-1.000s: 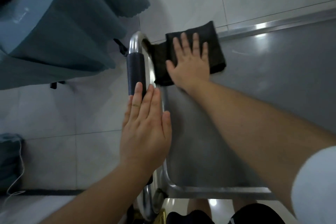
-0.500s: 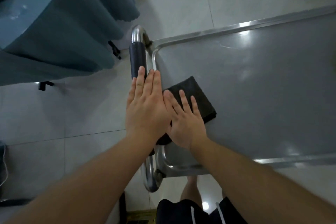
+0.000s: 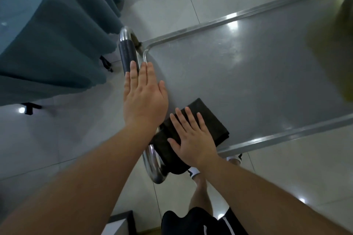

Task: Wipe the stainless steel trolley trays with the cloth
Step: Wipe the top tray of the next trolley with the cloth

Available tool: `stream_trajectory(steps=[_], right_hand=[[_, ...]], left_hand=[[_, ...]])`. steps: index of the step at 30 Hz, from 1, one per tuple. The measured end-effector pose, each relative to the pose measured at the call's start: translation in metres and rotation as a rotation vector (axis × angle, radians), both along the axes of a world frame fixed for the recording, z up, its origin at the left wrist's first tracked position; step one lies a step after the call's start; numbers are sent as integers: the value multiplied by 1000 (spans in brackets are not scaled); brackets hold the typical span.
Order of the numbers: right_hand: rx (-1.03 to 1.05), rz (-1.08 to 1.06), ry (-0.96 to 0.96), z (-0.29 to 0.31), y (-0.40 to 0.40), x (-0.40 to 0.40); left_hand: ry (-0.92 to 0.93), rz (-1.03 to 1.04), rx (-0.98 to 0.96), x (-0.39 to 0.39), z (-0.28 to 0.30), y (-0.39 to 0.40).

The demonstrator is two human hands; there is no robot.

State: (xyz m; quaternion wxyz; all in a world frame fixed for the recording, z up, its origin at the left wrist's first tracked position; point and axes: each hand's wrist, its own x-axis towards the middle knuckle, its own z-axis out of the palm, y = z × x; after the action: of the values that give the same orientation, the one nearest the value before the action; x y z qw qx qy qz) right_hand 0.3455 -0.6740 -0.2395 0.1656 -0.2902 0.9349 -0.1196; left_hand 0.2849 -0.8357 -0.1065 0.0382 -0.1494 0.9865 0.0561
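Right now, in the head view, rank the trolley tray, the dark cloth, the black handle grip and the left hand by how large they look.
1. Trolley tray, by far the largest.
2. Left hand and dark cloth: alike; the hand is nearer the camera and the cloth is partly covered, so unranked.
3. Black handle grip, smallest.

the cloth lies on the trolley tray at its near left corner, under the right hand. the left hand rests on the handle left of the tray, with the draped table farther left.
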Motion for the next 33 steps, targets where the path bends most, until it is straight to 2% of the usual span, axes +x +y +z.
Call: stream_trajectory(steps=[7,10,16,18,22,27,33], right_hand=[[1,-89,81,-7,60,-11],[33,-125,97,-7,92,-28],[46,-144,86,-6,128,-54],[44,-137,76,-6,140,-60],[36,-136,81,-5,183,-79],[64,-199,93,-5,258,-116],[99,-209,111,-5,342,-160]], left_hand=[[37,-90,-39,3,-2,-1],[13,-127,-113,3,-3,0],[-300,-302,-449,-5,-8,11],[-336,-258,-405,-9,-12,30],[-317,-161,-162,-15,-26,93],[-296,-112,37,-30,-54,179],[-235,-25,169,-62,-75,261]])
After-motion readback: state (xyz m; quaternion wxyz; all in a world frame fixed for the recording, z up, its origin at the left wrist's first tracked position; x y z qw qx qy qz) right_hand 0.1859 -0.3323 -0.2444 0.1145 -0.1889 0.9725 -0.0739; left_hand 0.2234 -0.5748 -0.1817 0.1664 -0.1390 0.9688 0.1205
